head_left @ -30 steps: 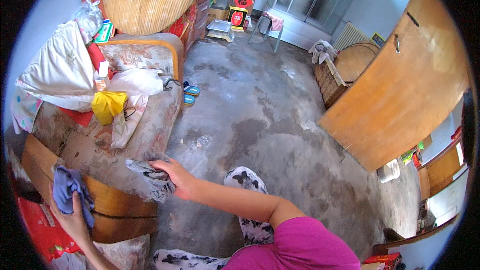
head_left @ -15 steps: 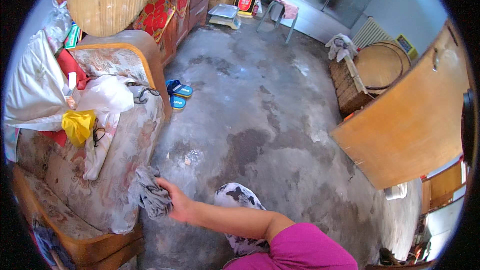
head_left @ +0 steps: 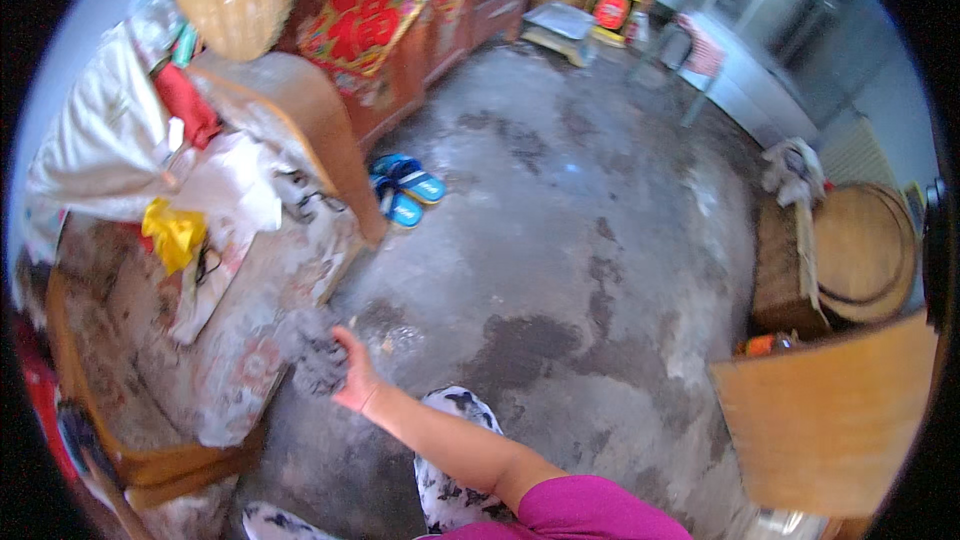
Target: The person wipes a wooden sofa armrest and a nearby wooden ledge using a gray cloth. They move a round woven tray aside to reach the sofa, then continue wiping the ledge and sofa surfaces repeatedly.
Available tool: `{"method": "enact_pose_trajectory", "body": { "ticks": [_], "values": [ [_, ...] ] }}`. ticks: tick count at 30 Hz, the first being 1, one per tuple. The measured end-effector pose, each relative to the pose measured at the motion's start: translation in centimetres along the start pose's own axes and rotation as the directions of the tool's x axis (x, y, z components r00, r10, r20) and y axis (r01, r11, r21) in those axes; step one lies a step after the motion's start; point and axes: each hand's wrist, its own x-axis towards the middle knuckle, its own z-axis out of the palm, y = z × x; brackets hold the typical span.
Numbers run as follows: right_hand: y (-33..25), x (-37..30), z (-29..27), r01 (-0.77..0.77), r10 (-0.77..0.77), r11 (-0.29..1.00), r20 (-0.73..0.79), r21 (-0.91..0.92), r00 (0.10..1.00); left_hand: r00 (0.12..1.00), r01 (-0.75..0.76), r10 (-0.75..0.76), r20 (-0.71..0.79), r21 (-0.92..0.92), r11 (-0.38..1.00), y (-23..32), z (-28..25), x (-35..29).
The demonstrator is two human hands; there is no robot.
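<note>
We are looking down on a grey concrete floor (head_left: 640, 240), mottled with dark patches, that runs from the spotted trousers (head_left: 455, 475) at the bottom to a red cabinet (head_left: 395, 105) and a flat scale (head_left: 556, 25) at the far end. On our left stands a floral sofa (head_left: 130, 320) with wooden trim; toward its back edge lie a pale sheet (head_left: 95, 130) and a yellow bag (head_left: 172, 235). Our right hand (head_left: 357, 372) is out over the sofa's front edge, near its close corner, the fingers clamped on a crumpled grey cloth (head_left: 316, 358); blur keeps us from telling whether the cloth touches the seat. Our left hand (head_left: 98, 472) is low beside the sofa's near arm, next to a dark blue cloth (head_left: 80, 435), and we cannot tell how its fingers stand. Blue slippers (head_left: 405, 190) sit on the floor just beside the sofa's far front corner. For moving, the floor opens wide between the sofa's front edge and a wooden panel (head_left: 830, 410) at right, beyond which a round board (head_left: 865, 250) leans near the floor's right edge.
</note>
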Motion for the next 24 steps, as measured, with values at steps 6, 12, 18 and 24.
{"method": "enact_pose_trajectory", "body": {
  "ticks": [6,12,18,24],
  "values": [
    [-3.9,0.7,-1.9,0.12,-0.12,0.993,0.026,0.001,0.992,0.938,0.322,-0.26,-0.23,0.3,0.898,-11.1,-2.3,-3.7],
    [-10.6,-1.8,-2.5,0.247,-0.355,0.918,-0.366,-0.309,0.86,0.807,0.523,-0.464,-0.365,0.078,0.849,-9.4,-0.5,-4.8],
    [-17.5,-3.8,3.1,0.543,-0.659,0.673,-0.075,-0.501,0.748,0.787,0.56,-0.513,-0.342,0.05,0.827,-6.7,-0.4,-5.5],
    [-17.8,0.3,16.3,0.697,-0.902,0.131,0.207,-0.705,0.379,0.749,0.596,-0.507,-0.426,0.097,0.797,-6.9,0.0,-6.8]
  ]
}}
